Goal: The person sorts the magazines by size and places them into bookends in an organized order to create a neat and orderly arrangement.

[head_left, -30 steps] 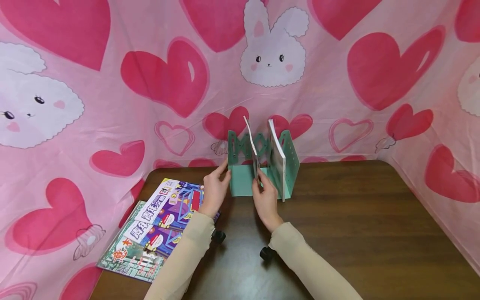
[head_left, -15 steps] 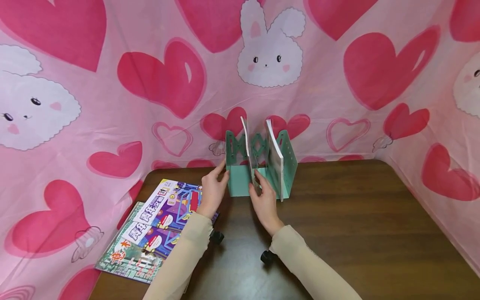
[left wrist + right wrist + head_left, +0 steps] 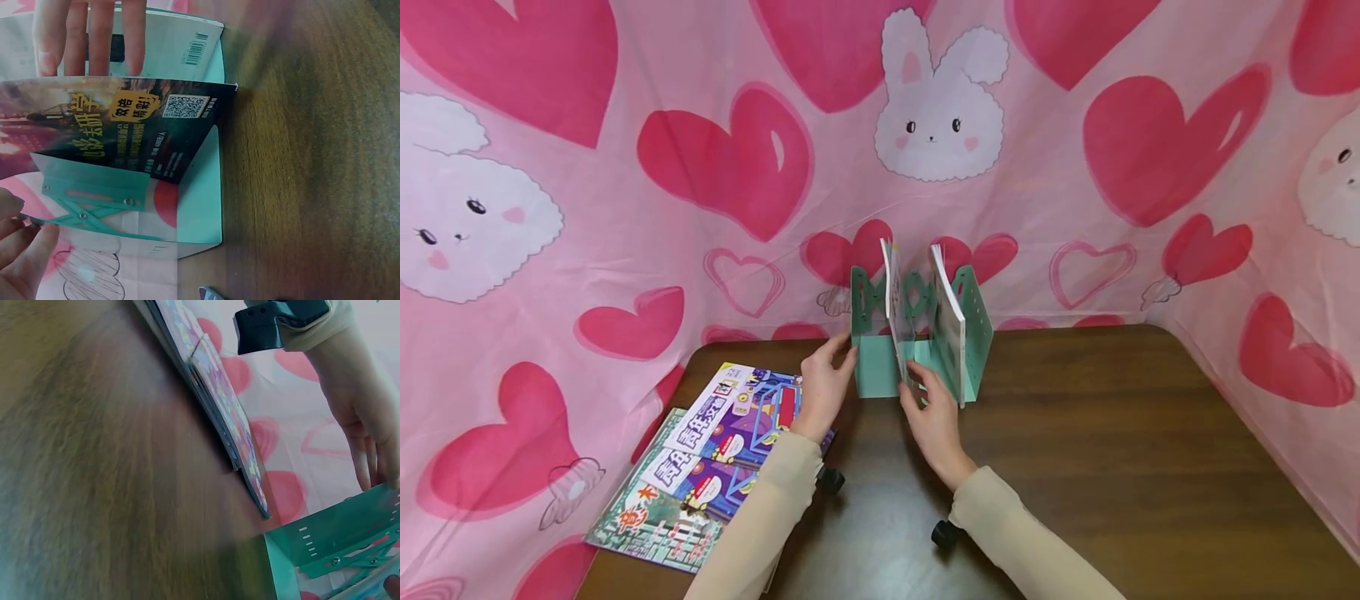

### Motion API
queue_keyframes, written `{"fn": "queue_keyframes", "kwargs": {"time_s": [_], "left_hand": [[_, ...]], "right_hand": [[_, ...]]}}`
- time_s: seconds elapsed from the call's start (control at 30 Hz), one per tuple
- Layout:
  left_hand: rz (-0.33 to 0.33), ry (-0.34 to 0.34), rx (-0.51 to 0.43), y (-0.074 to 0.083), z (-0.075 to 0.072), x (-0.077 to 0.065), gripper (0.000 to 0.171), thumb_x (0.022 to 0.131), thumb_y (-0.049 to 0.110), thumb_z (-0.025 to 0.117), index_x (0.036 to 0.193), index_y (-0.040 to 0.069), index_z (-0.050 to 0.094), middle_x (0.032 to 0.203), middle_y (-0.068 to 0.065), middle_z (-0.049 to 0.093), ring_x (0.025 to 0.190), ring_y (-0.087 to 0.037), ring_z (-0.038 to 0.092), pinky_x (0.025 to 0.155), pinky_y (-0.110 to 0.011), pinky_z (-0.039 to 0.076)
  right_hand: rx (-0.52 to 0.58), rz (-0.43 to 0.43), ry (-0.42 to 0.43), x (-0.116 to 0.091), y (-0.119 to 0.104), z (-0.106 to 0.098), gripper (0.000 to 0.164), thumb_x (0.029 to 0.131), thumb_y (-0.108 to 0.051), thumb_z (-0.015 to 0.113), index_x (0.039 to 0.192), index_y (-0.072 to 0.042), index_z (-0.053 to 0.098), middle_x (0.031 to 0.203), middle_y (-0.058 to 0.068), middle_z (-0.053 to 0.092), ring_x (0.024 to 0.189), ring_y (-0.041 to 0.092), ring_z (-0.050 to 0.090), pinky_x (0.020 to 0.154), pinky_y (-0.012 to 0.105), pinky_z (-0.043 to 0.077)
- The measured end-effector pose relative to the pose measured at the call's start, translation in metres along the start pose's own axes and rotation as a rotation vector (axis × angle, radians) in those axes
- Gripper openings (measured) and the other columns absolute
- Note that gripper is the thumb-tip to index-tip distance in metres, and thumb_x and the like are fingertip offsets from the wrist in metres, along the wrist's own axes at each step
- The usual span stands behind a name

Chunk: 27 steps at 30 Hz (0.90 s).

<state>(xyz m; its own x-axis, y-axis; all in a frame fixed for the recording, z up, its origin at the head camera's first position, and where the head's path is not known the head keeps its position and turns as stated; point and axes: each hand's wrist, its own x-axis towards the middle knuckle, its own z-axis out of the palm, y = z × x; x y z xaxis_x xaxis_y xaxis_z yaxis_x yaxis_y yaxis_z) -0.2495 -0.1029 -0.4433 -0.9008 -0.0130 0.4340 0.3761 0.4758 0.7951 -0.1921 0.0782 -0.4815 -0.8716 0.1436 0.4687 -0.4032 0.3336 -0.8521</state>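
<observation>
A green metal book rack (image 3: 876, 375) with a lattice back stands by the pink cloth. My left hand (image 3: 826, 387) holds its left side panel near the edge; in the left wrist view, fingers (image 3: 9, 205) and thumb lie at that panel. A thin magazine (image 3: 144, 128) stands upright inside the rack, its sheets slightly spread. On its right side is my right hand (image 3: 934, 412), whose extended fingers (image 3: 100, 37) reach down behind it and touch it. A thicker magazine (image 3: 951, 312) leans near the rack's right panel, apart from the thin one.
Several overlapping magazines, purple ones (image 3: 730, 442) and a green one (image 3: 658, 521), lie flat at the left of the brown wooden table (image 3: 1112, 467). A pink cloth with hearts and rabbits (image 3: 1045, 192) hangs around the table's back and sides.
The thin magazine has moved left within the rack, and its sheets have spread apart. My right hand has moved slightly down its side. The left hand stays at the left panel.
</observation>
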Motion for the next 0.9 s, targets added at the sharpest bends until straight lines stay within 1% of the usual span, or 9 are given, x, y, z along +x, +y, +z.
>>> {"fn": "queue_keyframes", "kwargs": {"time_s": [0.13, 0.27, 0.33, 0.43, 0.53, 0.6, 0.67, 0.77, 0.9], "left_hand": [[-0.010, -0.014, -0.013, -0.003, -0.001, -0.005, 0.036, 0.100, 0.012, 0.071, 0.135, 0.005, 0.070, 0.128, -0.015, 0.073, 0.116, -0.031, 0.070, 0.101, -0.045, 0.056], [-0.005, -0.004, -0.007, -0.004, -0.003, -0.010, 0.034, 0.099, 0.014, 0.073, 0.132, 0.007, 0.072, 0.124, -0.012, 0.075, 0.113, -0.029, 0.072, 0.099, -0.044, 0.057], [0.007, 0.004, 0.003, -0.004, -0.004, -0.014, 0.031, 0.099, 0.015, 0.073, 0.129, 0.008, 0.074, 0.122, -0.010, 0.076, 0.112, -0.028, 0.072, 0.098, -0.043, 0.058], [0.017, 0.015, 0.020, -0.003, -0.006, -0.018, 0.029, 0.098, 0.016, 0.074, 0.126, 0.009, 0.075, 0.120, -0.008, 0.077, 0.109, -0.026, 0.073, 0.097, -0.042, 0.058], [0.025, 0.025, 0.024, -0.001, -0.009, -0.021, 0.025, 0.098, 0.016, 0.074, 0.122, 0.010, 0.076, 0.116, -0.007, 0.078, 0.105, -0.025, 0.074, 0.094, -0.041, 0.060], [0.035, 0.017, 0.021, 0.001, -0.010, -0.023, 0.022, 0.098, 0.014, 0.074, 0.119, 0.009, 0.077, 0.113, -0.007, 0.078, 0.102, -0.025, 0.075, 0.091, -0.041, 0.061], [0.050, 0.005, 0.017, 0.004, -0.011, -0.025, 0.020, 0.097, 0.013, 0.074, 0.116, 0.008, 0.077, 0.110, -0.008, 0.078, 0.098, -0.025, 0.075, 0.088, -0.041, 0.062], [0.081, -0.020, 0.031, 0.008, -0.012, -0.028, 0.019, 0.096, 0.012, 0.075, 0.114, 0.006, 0.077, 0.106, -0.009, 0.078, 0.092, -0.025, 0.075, 0.081, -0.041, 0.063], [0.107, -0.061, 0.061, 0.012, -0.014, -0.036, 0.022, 0.096, 0.014, 0.077, 0.115, 0.005, 0.076, 0.106, -0.009, 0.078, 0.091, -0.024, 0.073, 0.079, -0.044, 0.064]], "right_hand": [[0.009, 0.000, -0.013, -0.005, -0.002, -0.007, 0.030, 0.098, -0.003, 0.069, 0.128, 0.000, 0.069, 0.124, 0.017, 0.070, 0.116, 0.037, 0.067, 0.093, 0.055, 0.058], [0.016, 0.000, -0.015, -0.009, -0.004, -0.019, 0.023, 0.097, 0.000, 0.068, 0.120, 0.001, 0.072, 0.116, 0.015, 0.072, 0.110, 0.034, 0.069, 0.089, 0.056, 0.059], [0.009, 0.002, -0.010, -0.011, -0.005, -0.026, 0.021, 0.096, 0.000, 0.069, 0.117, 0.000, 0.073, 0.113, 0.013, 0.073, 0.107, 0.031, 0.070, 0.086, 0.055, 0.060], [-0.026, -0.016, -0.003, -0.012, -0.006, -0.037, 0.020, 0.095, 0.001, 0.070, 0.115, 0.000, 0.074, 0.110, 0.011, 0.075, 0.102, 0.025, 0.071, 0.083, 0.049, 0.062], [-0.069, -0.031, -0.005, -0.011, -0.008, -0.049, 0.020, 0.094, 0.000, 0.073, 0.114, -0.001, 0.075, 0.107, 0.009, 0.075, 0.097, 0.021, 0.071, 0.080, 0.033, 0.062], [-0.092, -0.039, -0.001, -0.010, -0.008, -0.058, 0.020, 0.093, 0.000, 0.073, 0.113, 0.000, 0.075, 0.104, 0.009, 0.075, 0.094, 0.020, 0.071, 0.078, 0.021, 0.059], [-0.107, -0.042, 0.001, -0.009, -0.009, -0.066, 0.020, 0.092, 0.001, 0.074, 0.112, 0.000, 0.075, 0.101, 0.009, 0.074, 0.091, 0.019, 0.070, 0.078, 0.013, 0.056], [-0.126, -0.041, -0.006, -0.008, -0.010, -0.077, 0.020, 0.092, 0.003, 0.074, 0.112, 0.001, 0.075, 0.100, 0.009, 0.073, 0.088, 0.020, 0.070, 0.078, 0.011, 0.055], [-0.148, -0.015, -0.026, -0.010, -0.012, -0.091, 0.021, 0.093, 0.001, 0.074, 0.114, 0.000, 0.074, 0.102, 0.009, 0.073, 0.087, 0.018, 0.070, 0.080, 0.009, 0.054]]}}
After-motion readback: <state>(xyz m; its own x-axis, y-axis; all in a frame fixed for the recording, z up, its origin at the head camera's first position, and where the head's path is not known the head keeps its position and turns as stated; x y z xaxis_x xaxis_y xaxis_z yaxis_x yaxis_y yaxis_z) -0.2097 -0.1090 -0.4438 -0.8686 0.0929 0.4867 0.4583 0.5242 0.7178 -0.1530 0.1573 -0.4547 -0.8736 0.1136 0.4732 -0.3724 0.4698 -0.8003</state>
